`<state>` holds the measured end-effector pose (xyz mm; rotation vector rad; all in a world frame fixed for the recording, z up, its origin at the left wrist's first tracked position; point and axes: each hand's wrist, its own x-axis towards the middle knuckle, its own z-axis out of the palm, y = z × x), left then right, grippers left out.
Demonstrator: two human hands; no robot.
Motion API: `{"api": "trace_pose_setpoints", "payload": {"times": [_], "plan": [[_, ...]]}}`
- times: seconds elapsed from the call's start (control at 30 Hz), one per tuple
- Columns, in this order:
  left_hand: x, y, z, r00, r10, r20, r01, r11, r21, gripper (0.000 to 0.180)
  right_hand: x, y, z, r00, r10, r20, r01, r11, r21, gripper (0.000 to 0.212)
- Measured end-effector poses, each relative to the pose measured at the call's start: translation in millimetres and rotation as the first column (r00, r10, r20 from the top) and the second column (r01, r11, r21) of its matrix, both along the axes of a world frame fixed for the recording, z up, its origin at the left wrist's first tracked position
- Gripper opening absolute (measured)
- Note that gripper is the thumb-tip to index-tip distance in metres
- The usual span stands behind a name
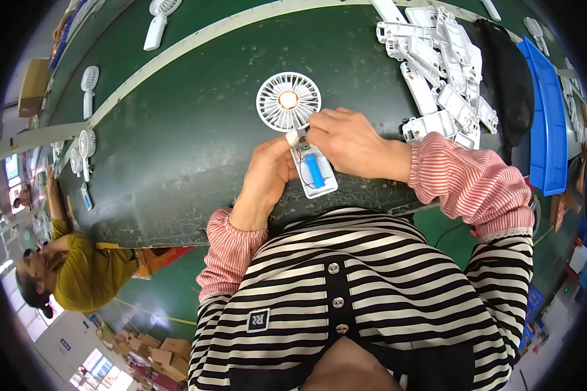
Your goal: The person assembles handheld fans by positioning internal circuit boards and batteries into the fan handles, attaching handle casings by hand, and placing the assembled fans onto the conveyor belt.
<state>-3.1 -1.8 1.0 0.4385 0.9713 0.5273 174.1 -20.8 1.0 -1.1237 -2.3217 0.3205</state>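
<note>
A small white handheld fan (pixel 288 102) lies on the green tabletop in front of me, its round grille pointing away. Its handle is uncovered at the back, showing a blue cylindrical battery (pixel 315 171) and thin wires inside the white shell. My left hand (pixel 269 171) is closed around the handle's left side near the neck. At the neck, the fingers of my right hand (pixel 347 140) are pinched together beside a small white part (pixel 295 137). Whatever sits between those right fingertips is hidden.
A heap of white plastic handle shells (pixel 440 72) lies to the right, next to a black cloth (pixel 502 78) and a blue tray (pixel 546 117). More white fans (pixel 88 91) stand along the left. A co-worker in a yellow-green top (pixel 88 270) is at the left edge.
</note>
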Motion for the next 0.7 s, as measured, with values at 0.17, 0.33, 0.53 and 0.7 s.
{"api": "trace_pose_setpoints", "payload": {"times": [0.17,0.33,0.53,0.7], "plan": [[-1,2,-6,0.997,-0.073,0.013,0.073,0.996,0.058,0.022,1,1,8,1.000,0.013,0.005,-0.013,0.998,-0.055,0.014],[-2,-1,-11,0.998,-0.058,-0.016,0.059,0.992,0.115,0.020,1,0,5,0.999,-0.023,-0.032,0.019,0.994,-0.111,0.012],[5,0,-11,0.967,0.251,0.034,-0.247,0.910,0.334,0.016,-15,-16,16,0.889,-0.385,-0.247,0.306,0.902,-0.304,0.059],[7,0,-11,0.953,0.298,0.056,-0.298,0.887,0.352,0.021,-34,-16,11,0.834,-0.525,-0.169,0.409,0.794,-0.450,0.068]]}}
